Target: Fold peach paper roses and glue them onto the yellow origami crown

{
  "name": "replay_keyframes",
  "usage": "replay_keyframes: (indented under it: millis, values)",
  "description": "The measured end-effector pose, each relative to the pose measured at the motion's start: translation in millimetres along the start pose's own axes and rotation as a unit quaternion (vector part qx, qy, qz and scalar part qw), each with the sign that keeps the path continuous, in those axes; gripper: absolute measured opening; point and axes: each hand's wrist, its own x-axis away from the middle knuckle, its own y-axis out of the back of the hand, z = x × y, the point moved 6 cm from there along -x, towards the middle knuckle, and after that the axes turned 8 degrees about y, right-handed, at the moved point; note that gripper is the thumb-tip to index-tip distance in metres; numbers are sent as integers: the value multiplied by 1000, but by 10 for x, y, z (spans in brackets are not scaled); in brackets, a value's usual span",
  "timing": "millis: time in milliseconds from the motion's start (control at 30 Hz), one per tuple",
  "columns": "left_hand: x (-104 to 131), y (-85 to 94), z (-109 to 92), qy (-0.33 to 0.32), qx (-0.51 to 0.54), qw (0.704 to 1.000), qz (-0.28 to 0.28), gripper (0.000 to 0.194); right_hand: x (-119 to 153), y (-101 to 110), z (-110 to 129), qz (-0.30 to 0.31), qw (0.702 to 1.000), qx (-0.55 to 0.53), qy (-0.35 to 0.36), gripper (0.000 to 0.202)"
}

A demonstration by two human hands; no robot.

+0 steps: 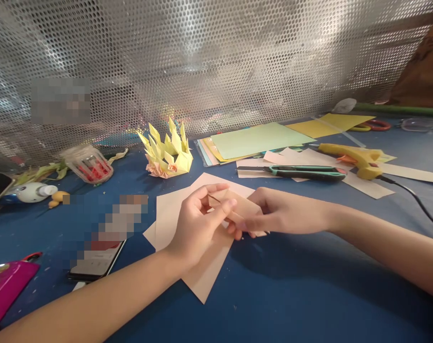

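A small folded piece of pale pink paper (243, 206) is held between both hands, above the blue table. My left hand (198, 219) pinches its left end, thumb on top. The fingers of my right hand (270, 214) are closed on its right side, with some fingertips underneath. A thin dark line, too small to identify, shows near the paper's upper left edge. Larger pale pink sheets (205, 281) lie overlapping on the table below my left hand. Beyond them stands a yellow folded-paper crown shape (180, 159) with small pink paper roses at its front.
A cutter (309, 172) and a yellow glue gun (366, 159) with a black cord lie on paper scraps at the right. Coloured sheets (259, 140) are stacked behind. At the left are a phone (95, 267), a clear jar (89, 164) and a magenta object (14, 286).
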Motion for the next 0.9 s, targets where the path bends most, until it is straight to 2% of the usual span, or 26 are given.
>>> replay_keyframes:
  millis: [100, 200, 267, 433, 567, 767, 900]
  values:
    - [-40, 103, 5, -4, 15, 998, -68, 45, -19, 134, -49, -100, 995, 23, 5, 45]
    - [-66, 175, 10, -11, 26, 994, -108, 40, -19, 253, -80, -190, 981, 0, 27, 36]
    - [-70, 183, 16, -8, 22, 994, -110, 36, -21, 296, -97, -222, 974, -21, 37, 32]
    - [-51, 102, 3, -6, 17, 998, -62, 33, -7, 347, -89, -281, 954, -77, 73, 44]
    - [-45, 39, -16, -11, 27, 999, -20, 33, 15, 351, -64, -291, 950, -76, 79, 34]
    - [-47, -2, -7, -4, 26, 1000, 16, 21, -12, 289, -9, -241, 962, -90, 97, 36]
    - [-47, -14, -15, -10, 24, 999, 24, 19, -10, 281, 16, -234, 962, -82, 113, 31]
